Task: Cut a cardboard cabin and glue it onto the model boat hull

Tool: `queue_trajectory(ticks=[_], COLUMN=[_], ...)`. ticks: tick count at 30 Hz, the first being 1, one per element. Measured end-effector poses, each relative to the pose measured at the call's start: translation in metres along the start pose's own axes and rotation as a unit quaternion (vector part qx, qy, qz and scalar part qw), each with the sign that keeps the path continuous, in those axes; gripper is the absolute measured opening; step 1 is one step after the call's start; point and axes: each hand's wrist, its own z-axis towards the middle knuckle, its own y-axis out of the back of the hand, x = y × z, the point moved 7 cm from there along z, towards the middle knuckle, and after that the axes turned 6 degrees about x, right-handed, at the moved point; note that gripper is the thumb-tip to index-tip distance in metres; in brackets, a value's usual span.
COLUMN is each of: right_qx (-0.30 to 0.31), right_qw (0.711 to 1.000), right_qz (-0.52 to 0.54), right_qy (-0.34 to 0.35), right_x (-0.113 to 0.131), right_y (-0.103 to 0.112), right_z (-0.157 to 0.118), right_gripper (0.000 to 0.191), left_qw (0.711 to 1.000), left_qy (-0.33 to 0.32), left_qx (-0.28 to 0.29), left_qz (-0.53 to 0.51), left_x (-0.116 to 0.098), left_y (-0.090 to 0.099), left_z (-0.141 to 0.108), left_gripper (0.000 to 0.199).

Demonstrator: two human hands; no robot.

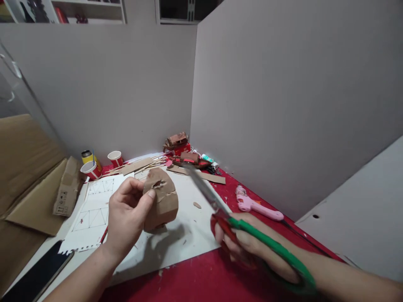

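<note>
My left hand pinches a curved piece of brown cardboard between thumb and fingers. A torn hole and creases show near the thumb, and the piece is held above a white sheet. To the right, my right hand grips a pair of scissors with green and red handles. Their blades, smeared by motion, point up and left toward the cardboard without touching it. A small cardboard scrap lies on the sheet between the two hands.
A pink glue gun rests by the right wall, its cord running forward. Paper cups, thin sticks and small brown models stand at the back. Drawings, a dark phone-like slab and cardboard boxes are at left.
</note>
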Motion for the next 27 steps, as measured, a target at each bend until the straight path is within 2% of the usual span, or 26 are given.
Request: queue_trajectory(ticks=[2,5,8,10,13,16,19,21,24,27], right_qx=[-0.061,-0.146,-0.164,-0.164,-0.147,-0.096,-0.03,-0.007,-0.02,-0.11], right_qw=[0.995,0.98,0.97,0.968,0.97,0.979,0.989,0.992,0.991,0.979], right_qz=[0.036,0.018,0.012,0.01,-0.008,-0.021,-0.04,-0.053,-0.059,-0.098], right_qy=[0.07,0.132,0.177,0.19,0.193,0.178,0.139,0.114,0.117,0.139], right_x=[0.005,0.016,0.028,0.032,0.035,0.038,0.041,0.042,0.045,0.046], right_y=[0.005,0.009,0.006,0.006,0.011,0.014,0.009,0.005,0.007,0.025], right_z=[0.012,0.034,0.051,0.056,0.056,0.053,0.056,0.059,0.064,0.058], right_gripper=[0.049,0.035,0.027,0.023,0.021,0.023,0.021,0.021,0.024,0.027], left_qw=[0.999,0.998,0.998,0.997,0.985,0.954,0.933,0.923,0.931,0.969], left_qy=[0.0,0.004,0.014,0.034,0.086,0.159,0.235,0.273,0.273,0.208], left_qx=[-0.024,-0.021,0.0,0.022,0.115,0.2,0.227,0.238,0.216,0.109], left_qz=[-0.024,-0.052,-0.066,-0.073,-0.1,-0.157,-0.153,-0.133,-0.106,-0.079], left_x=[0.005,0.011,0.015,0.016,0.016,0.016,0.023,0.031,0.038,0.033], left_y=[0.0,-0.009,-0.02,-0.026,-0.036,-0.044,-0.045,-0.046,-0.04,-0.019], left_z=[-0.004,-0.014,-0.022,-0.024,-0.02,-0.014,-0.013,-0.015,-0.012,0.001], left_gripper=[0.019,0.02,0.02,0.021,0.019,0.037,0.034,0.029,0.027,0.025])
